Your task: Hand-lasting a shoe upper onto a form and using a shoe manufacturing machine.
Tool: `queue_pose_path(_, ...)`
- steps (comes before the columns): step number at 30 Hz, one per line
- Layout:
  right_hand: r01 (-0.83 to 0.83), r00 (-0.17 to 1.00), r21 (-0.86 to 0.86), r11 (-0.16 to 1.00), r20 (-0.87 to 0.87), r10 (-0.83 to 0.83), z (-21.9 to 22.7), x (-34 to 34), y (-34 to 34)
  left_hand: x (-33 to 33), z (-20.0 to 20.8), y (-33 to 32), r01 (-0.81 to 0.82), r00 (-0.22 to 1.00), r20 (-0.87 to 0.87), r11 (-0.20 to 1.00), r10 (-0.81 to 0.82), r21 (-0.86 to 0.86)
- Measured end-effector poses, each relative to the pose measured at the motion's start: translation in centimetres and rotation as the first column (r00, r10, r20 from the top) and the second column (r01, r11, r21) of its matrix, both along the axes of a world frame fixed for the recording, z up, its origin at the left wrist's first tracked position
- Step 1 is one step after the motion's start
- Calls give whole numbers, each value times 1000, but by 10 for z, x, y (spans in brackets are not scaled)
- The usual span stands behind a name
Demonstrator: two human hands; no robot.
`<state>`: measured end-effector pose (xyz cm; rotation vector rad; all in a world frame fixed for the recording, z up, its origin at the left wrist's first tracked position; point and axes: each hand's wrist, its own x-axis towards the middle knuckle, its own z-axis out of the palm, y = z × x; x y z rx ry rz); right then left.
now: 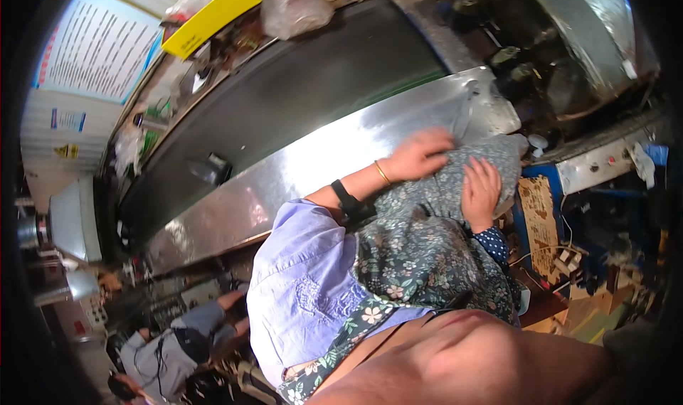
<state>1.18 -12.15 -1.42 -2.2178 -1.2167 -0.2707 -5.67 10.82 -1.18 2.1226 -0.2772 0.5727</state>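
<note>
Both my hands are on the floral cloth [434, 213], pressing it flat where it drapes over the edge of the steel worktop [320, 163]. My left hand [421, 154] lies palm down on the cloth's far end, fingers spread a bit and slightly curled into the fabric, w/ a thin gold bangle [383, 172] and a black wristband [346, 199] further up the arm. My right hand [481, 184] rests flat on the cloth just beside it, fingers straight and together, pointing away from me. Neither hand is closed round anything; they press rather than grip.

Step in hand, as I read it: smoothing or positioning the cloth on the sheet metal, prob. mid-stroke. Next move would call for even downward pressure from both palms and keeping the fabric from bunching near the worktop's right end, where the metal ends by the dark machine parts [541, 71].

Materials: cloth is soft, thin, dark grey-green w/ small pale flowers, and folds loosely. The worktop is shiny bent sheet steel, long and smooth, w/ a dark belt-like surface [299, 85] behind it. My sleeve [306, 277] is light lilac w/ stitched embroidery. Cardboard scraps [541, 220] lie at my right, and another person [171, 348] is low at my left.
</note>
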Motion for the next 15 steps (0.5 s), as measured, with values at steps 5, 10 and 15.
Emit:
queue_pose_path(5,-24,999,-53,998,44,27,2,-2,8,-109,-54,178,-806,558,103,509,823,302)
queue_pose_path(10,33,997,-103,994,76,-26,-4,0,2,-277,-67,309,-734,-333,115,-334,936,591)
queue_pose_path(15,-24,1000,10,1000,-4,24,-5,-7,23,-496,0,377,-721,-692,-424,-591,584,362)
